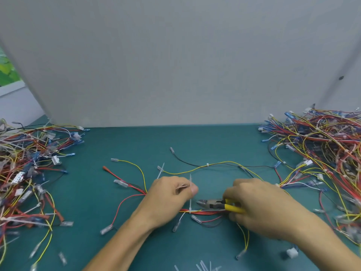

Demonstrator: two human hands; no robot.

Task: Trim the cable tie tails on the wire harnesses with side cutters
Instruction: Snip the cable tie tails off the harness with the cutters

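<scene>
A wire harness (207, 212) of red, yellow and black wires lies on the green mat in front of me. A white cable tie (190, 204) wraps the bundle, and its tail stands straight up. My left hand (170, 200) pinches that tail between thumb and forefinger. My right hand (259, 208) grips the yellow handles of the side cutters (213, 204). The steel jaws point left, a short way right of the tail and just above the bundle. A second uncut tie tail (160, 171) pokes up behind my left hand.
A big tangled pile of harnesses (27, 173) fills the left side, another pile (320, 153) the right side. A grey board (175, 65) stands at the back of the mat. Loose cut tie tails (201, 266) lie at the near edge.
</scene>
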